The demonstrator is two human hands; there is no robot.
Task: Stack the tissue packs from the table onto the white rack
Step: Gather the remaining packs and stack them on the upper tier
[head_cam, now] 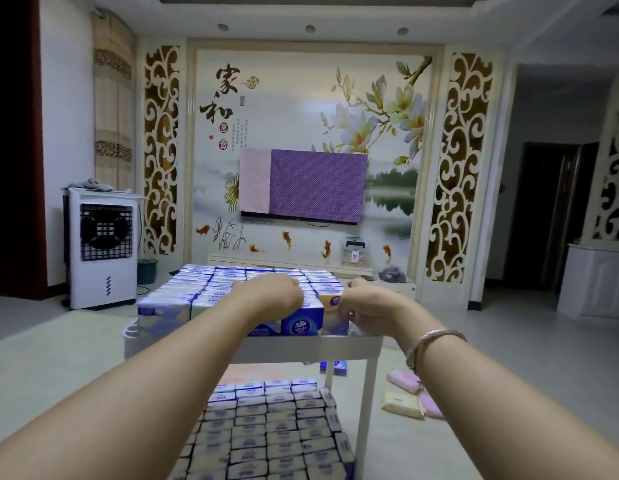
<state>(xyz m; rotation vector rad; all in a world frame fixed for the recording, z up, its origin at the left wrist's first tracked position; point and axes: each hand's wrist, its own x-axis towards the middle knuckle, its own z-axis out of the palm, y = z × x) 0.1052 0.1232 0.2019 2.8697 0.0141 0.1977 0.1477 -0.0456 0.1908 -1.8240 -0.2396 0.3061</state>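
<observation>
Both hands work the near-right corner of the white rack [301, 348]'s top tier: right hand [365, 308] pinches the orange tissue pack [332, 315], upright on end, while left hand [270, 299] presses curled onto the blue packs [299, 322] beside it.

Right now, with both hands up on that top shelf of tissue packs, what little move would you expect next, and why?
Probably pressing the orange pack down into the front row. The right hand pinches its near right corner, the left hand rests on the packs beside it, and the top shelf of the white rack looks nearly full, so it seems to be the piece going in.
</observation>
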